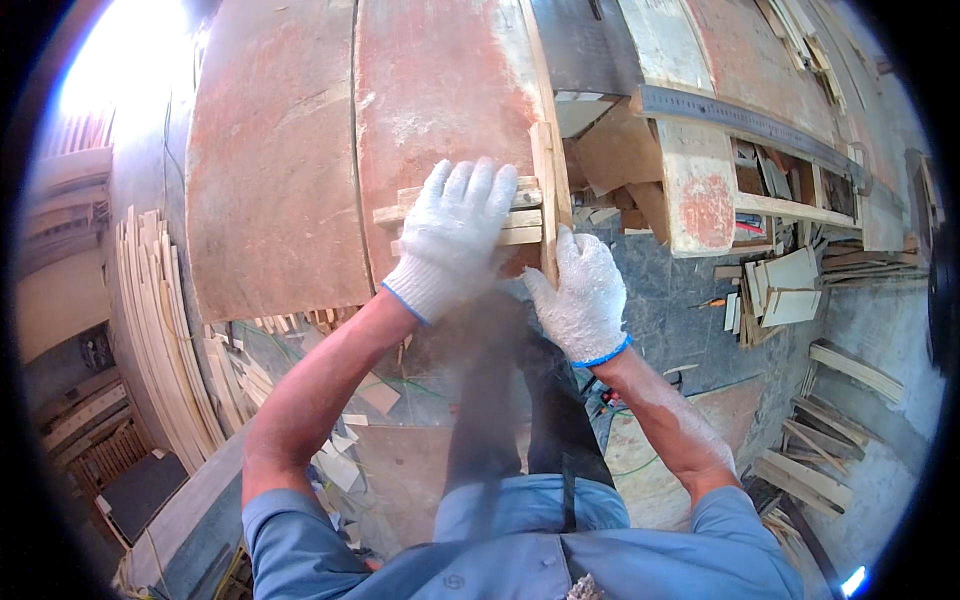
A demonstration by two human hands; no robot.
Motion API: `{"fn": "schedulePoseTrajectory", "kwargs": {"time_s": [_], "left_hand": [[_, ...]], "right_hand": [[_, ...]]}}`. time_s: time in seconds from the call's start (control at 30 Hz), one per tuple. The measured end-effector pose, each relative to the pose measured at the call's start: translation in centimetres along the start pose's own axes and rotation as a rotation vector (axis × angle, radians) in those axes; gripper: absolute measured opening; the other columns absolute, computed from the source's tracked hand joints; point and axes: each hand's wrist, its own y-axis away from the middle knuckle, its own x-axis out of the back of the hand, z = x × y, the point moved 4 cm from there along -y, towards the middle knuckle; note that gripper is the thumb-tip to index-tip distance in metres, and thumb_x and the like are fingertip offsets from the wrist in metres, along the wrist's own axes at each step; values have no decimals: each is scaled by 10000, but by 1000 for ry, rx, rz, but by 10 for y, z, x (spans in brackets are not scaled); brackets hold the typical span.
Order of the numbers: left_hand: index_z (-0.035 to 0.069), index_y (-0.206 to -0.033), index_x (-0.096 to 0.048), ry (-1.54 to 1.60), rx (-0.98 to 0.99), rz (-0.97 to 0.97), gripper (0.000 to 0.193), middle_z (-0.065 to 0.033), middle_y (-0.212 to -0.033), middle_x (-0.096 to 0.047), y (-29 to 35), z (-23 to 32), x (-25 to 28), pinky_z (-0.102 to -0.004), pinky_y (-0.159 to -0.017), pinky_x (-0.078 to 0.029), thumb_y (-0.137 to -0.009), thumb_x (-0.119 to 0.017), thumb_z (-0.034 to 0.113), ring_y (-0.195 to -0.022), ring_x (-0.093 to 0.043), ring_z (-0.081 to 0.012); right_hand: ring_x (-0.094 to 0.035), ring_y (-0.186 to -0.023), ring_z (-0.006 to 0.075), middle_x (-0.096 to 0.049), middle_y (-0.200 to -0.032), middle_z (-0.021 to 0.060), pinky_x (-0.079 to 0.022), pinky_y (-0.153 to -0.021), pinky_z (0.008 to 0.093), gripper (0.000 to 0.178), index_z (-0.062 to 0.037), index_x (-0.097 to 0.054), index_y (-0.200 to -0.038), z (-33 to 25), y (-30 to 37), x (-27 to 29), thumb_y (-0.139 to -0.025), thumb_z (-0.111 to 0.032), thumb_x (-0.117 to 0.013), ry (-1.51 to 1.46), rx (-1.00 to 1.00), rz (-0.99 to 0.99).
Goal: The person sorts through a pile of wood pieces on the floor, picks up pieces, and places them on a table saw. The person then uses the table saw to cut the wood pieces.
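My left hand (pixel 452 225), in a white knit glove with a blue cuff edge, lies with its fingers stretched flat across several short wooden strips (pixel 524 219). These strips rest side by side on a worn reddish tabletop (pixel 440 90), partly hidden under the palm. Against their right ends stands a narrow wooden strip (pixel 547 190), running along the table's right edge. My right hand (pixel 585 295), gloved alike, grips the near end of that strip between thumb and fingers. A hazy blur hides part of the area just below my left hand.
A long metal ruler (pixel 750 118) lies on a wooden frame at the upper right. Wood offcuts (pixel 785 285) are piled on the floor at the right. Long pale strips (pixel 160 330) lean at the left. More timber pieces (pixel 800 480) lie at the lower right.
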Motion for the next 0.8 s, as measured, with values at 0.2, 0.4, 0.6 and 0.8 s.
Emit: {"fn": "schedulePoseTrajectory", "kwargs": {"time_s": [0.2,0.4,0.6,0.8], "left_hand": [[-68,-1450,-485,0,21,13,877,-251,-1351,-556,2,2,-3,-530,-1193,-357,-742,-833,317,-1302,-522,-408],[-72,-1467,-483,47,27,-14,852,-242,-1392,-550,-1,2,-7,-549,-1210,-341,-774,-799,310,-1335,-514,-402],[-67,-1453,-499,91,29,-38,851,-224,-1381,-555,0,1,-9,-550,-1204,-351,-770,-810,333,-1315,-522,-394],[-53,-1413,-530,67,21,-26,807,-196,-1284,-574,-2,1,-5,-518,-1132,-409,-758,-813,325,-1239,-551,-365]], "right_hand": [[-637,-978,416,-625,-1052,212,-532,-809,517,596,39,-620,-1295,-6,-1,3,-842,-290,-826,38,17,5],[-642,-1008,406,-635,-1078,207,-539,-819,512,625,56,-614,-1321,-4,-2,6,-852,-303,-817,64,45,-63],[-648,-1023,401,-638,-1119,205,-550,-838,503,661,58,-597,-1358,-3,-3,2,-855,-309,-818,95,26,-64],[-651,-1007,405,-639,-1097,208,-548,-820,515,675,64,-592,-1362,-7,-3,4,-851,-314,-817,51,16,-61]]}}
